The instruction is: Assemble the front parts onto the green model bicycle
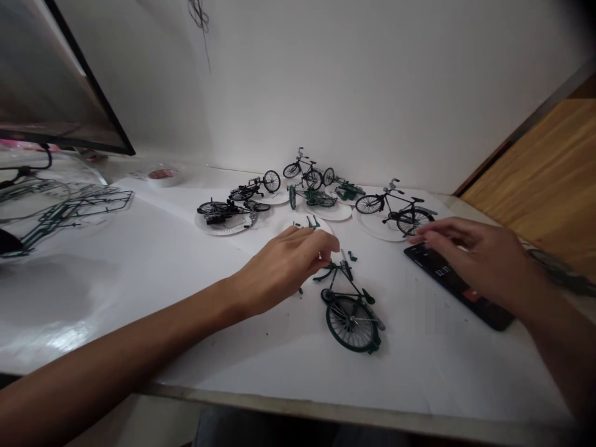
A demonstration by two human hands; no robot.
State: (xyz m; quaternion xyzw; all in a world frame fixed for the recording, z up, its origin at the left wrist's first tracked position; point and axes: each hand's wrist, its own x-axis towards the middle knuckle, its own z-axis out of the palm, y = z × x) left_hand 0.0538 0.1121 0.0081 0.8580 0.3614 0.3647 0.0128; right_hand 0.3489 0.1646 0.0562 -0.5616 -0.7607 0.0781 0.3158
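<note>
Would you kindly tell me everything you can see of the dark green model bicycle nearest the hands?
The dark green model bicycle lies flat on the white tabletop and looks plastic. One spoked wheel with a dark tyre shows at the near end; its thin frame runs toward the left hand. No second wheel is visible.

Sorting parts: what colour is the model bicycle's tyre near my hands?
The tyre is dark green; head view shows it best.

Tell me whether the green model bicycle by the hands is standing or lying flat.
Lying flat: the green model bicycle rests on its side on the white tabletop, its wheel facing up.
</note>
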